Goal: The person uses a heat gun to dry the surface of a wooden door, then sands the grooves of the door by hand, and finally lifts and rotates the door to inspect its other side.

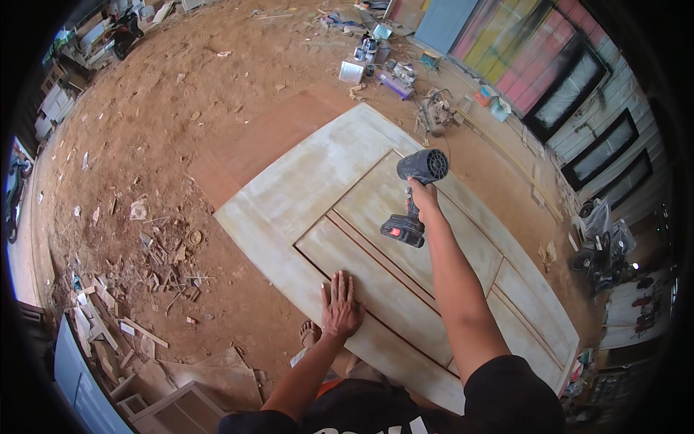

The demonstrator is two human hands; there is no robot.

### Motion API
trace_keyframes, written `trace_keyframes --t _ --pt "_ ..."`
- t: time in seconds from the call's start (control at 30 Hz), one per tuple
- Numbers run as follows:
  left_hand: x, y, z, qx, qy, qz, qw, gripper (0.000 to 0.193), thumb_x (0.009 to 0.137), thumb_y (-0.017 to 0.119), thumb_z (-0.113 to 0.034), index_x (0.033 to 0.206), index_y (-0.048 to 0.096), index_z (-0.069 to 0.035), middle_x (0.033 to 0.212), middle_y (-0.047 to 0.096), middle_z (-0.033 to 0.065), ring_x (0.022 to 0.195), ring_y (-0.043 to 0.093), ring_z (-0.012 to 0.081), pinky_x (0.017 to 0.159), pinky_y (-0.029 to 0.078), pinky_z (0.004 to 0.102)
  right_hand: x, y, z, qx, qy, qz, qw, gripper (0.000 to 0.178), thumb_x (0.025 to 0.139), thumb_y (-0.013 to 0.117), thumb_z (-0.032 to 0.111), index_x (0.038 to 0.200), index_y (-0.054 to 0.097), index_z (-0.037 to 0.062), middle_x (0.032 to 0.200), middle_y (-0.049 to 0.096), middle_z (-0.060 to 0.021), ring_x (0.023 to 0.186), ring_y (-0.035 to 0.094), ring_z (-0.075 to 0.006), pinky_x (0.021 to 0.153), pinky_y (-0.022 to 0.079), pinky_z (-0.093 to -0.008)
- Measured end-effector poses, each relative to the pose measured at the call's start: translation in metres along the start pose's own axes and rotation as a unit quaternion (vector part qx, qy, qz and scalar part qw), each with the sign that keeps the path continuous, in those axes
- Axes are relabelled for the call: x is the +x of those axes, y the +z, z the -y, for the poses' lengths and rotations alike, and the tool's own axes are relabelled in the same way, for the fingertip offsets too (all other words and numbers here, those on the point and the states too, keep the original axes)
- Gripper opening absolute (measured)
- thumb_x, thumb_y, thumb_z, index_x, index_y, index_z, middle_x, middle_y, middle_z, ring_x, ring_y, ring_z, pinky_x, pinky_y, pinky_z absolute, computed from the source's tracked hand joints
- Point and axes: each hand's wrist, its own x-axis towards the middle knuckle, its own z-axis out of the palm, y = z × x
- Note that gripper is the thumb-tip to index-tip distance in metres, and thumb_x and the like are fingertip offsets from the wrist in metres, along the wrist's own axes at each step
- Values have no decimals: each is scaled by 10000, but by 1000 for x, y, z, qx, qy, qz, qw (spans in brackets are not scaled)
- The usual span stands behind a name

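In front of me lies a large panelled door (318, 173), whitish and patchy, with dark grooves around its panels. My right hand (423, 197) is wrapped round the handle of a black cordless blower (423, 166), held above the door's right half. The blower's round grille faces up and to the right, and a battery pack (403, 230) sits at the bottom of its handle. My left hand (343, 309) rests palm down near the door's left edge, fingers stretched out and nothing in them. My foot (309, 334) shows beside that edge.
A flat reddish-brown board (282, 137) extends past the door's far end. Wood scraps (166, 253) litter the dirt on the left, with a pale wooden frame (181, 405) nearer. Cans (369, 49) and a compressor-like machine (437, 112) stand far right. A motorbike (600, 260) is at right.
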Motion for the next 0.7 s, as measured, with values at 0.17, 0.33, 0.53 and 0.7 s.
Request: trace_keyframes --t 0.17,0.33,0.53,0.7 --pt "-2 -9 12 -19 -3 3 1000 820 924 557 -447 1557 268 -14 1647 168 199 1534 144 334 1221 80 581 -59 59 -3 -150 13 178 972 313 931 677 321 1035 621 30 842 617 -60 509 556 -150 446 458 -325" --pt "-4 -8 20 -3 14 9 1000 778 941 513 -442 1539 300 8 1631 216 209 1533 154 343 1218 107 576 -175 88 -13 -211 8 327 921 314 937 680 317 1056 644 28 793 628 -21 525 542 -109 455 441 -302" --pt "0 -7 20 12 23 22 999 769 953 523 -425 1521 303 45 1626 221 219 1535 137 351 1220 75 570 -261 -6 -33 -179 52 269 945 317 950 666 284 1106 613 13 786 625 -27 529 530 -109 487 445 -311" --pt "-6 9 22 -36 79 -21 996 810 947 566 -416 1535 252 44 1624 195 250 1529 105 399 1219 37 573 -353 -156 -104 -130 139 70 979 368 928 691 313 1156 607 36 758 574 -2 582 532 -103 522 456 -305"
